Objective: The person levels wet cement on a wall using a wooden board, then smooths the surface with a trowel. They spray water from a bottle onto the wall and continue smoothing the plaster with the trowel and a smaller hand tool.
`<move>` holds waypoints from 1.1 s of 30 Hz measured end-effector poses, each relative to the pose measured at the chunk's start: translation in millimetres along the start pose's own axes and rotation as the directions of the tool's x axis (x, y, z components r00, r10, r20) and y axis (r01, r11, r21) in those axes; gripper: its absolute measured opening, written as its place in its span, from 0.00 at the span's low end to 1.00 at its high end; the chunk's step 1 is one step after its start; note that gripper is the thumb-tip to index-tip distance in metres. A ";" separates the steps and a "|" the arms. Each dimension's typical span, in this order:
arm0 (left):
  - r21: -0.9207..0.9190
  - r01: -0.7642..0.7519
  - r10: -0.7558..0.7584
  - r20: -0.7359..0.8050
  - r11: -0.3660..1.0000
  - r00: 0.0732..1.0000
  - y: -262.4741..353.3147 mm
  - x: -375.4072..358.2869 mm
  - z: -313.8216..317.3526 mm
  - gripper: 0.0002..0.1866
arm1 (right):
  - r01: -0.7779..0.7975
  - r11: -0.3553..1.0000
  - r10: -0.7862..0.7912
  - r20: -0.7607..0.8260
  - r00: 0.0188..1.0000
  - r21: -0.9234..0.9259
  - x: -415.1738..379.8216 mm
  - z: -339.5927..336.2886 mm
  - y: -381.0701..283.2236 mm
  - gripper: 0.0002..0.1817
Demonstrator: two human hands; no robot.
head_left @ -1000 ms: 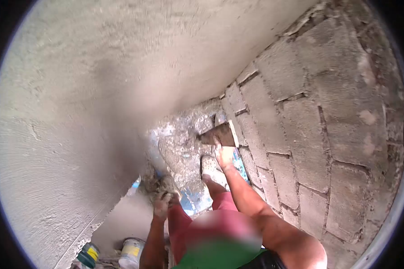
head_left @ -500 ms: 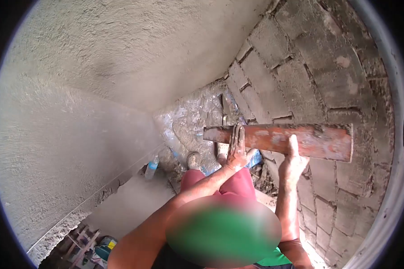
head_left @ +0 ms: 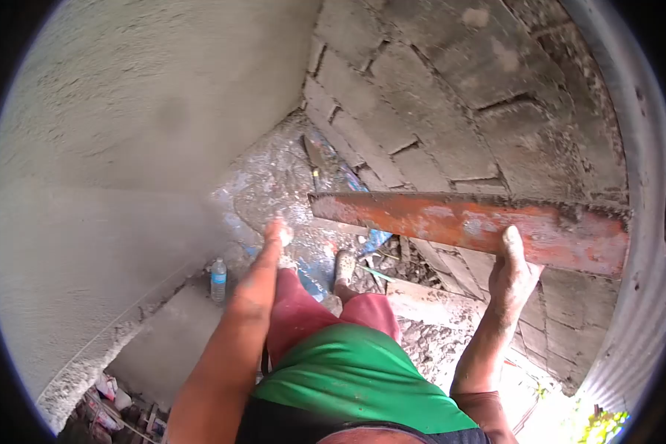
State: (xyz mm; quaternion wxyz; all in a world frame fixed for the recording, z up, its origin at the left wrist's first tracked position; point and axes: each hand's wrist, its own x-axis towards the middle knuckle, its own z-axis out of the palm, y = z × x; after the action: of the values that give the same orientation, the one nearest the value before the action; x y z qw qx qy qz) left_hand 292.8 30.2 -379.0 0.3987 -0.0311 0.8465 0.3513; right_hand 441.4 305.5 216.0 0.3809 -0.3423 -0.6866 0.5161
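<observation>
My right hand (head_left: 514, 280) grips the lower edge of a long reddish-orange board (head_left: 451, 226), its thumb lying on the near face. Grey mortar smears and crusts the board, most heavily along the top edge and right end. The board lies nearly level in front of the block wall, wider on the right. My left hand (head_left: 279, 231) is off the board, left of its narrow end and above the wet floor. It is seen edge-on, too foreshortened to make out its fingers.
Smooth grey plaster (head_left: 111, 244) covers the left wall. A block wall (head_left: 451, 103) stands at the right, beside corrugated metal (head_left: 629, 355). A water bottle (head_left: 218, 280) stands near the left wall. A long-bladed tool (head_left: 312, 155) lies on the mortar-covered floor (head_left: 263, 174). Rubble lies beside my feet.
My left hand has let go of the board and moved left. My right hand still holds the board, now farther right in view. The whole view has shifted.
</observation>
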 end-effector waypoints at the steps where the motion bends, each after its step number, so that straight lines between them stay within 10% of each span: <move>1: 0.046 -0.004 0.007 -0.048 0.999 0.999 3.1 -7.8 -10.4 0.21 | 0.009 0.994 -0.008 0.005 1.000 -0.113 2.8 -10.7 3.4 0.18; 3: 0.391 -0.136 0.212 -0.159 0.910 0.964 15.6 -42.9 -42.6 0.19 | -0.065 0.957 0.074 0.020 0.997 -0.283 1.9 -30.6 18.9 0.20; 8: 0.433 -0.028 0.198 -0.354 0.901 0.914 -23.4 -123.5 -98.6 0.28 | -0.383 0.752 0.481 0.049 0.875 -0.537 -17.7 -87.3 102.2 0.27; 10: 0.456 0.008 0.201 -0.409 0.890 0.890 -49.5 -166.8 -104.9 0.27 | -0.194 0.842 0.299 0.136 0.945 -0.503 -34.4 -135.4 203.4 0.25; 13: 0.382 0.101 0.107 -0.486 0.918 0.868 -82.5 -220.5 -98.7 0.24 | -0.356 0.719 0.487 0.068 0.871 -0.597 -50.4 -191.0 298.1 0.23; 17: 0.206 0.163 -0.017 -0.570 0.965 0.821 -120.1 -279.4 -62.9 0.14 | -0.477 0.878 0.478 -0.160 0.864 0.042 -65.0 -238.8 381.9 0.19; 19: 0.096 0.226 -0.137 -0.553 0.969 0.822 -119.8 -305.5 -42.7 0.12 | -0.688 0.722 0.600 -0.423 0.680 -0.082 -63.6 -272.9 417.8 0.20; 20: 0.192 0.202 -0.069 -0.540 0.960 0.839 -132.6 -306.7 -27.5 0.12 | -0.466 0.553 0.453 -0.221 0.864 -0.691 -72.6 -318.5 478.5 0.18; 21: 0.287 0.176 -0.003 -0.518 0.942 0.856 -136.2 -306.4 -20.3 0.12 | -0.459 0.569 0.449 -0.209 0.868 -0.683 -75.3 -349.9 505.0 0.18; 23: 0.273 0.211 -0.061 -0.471 0.939 0.880 -105.1 -318.9 -14.3 0.11 | -0.773 0.611 0.783 -0.276 0.557 0.173 -71.3 -378.2 535.8 0.14; 33: 0.526 0.011 0.168 -0.292 0.850 0.941 -58.1 -286.8 -15.0 0.16 | -0.812 0.568 0.785 -0.389 0.483 0.138 -35.2 -437.0 485.3 0.09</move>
State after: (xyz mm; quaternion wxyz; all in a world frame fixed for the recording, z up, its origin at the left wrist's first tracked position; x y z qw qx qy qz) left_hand 497.4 -87.9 -205.7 0.2310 0.0550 0.9645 0.1154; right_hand 878.4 583.9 -183.0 0.2206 -0.7329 -0.3691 0.5272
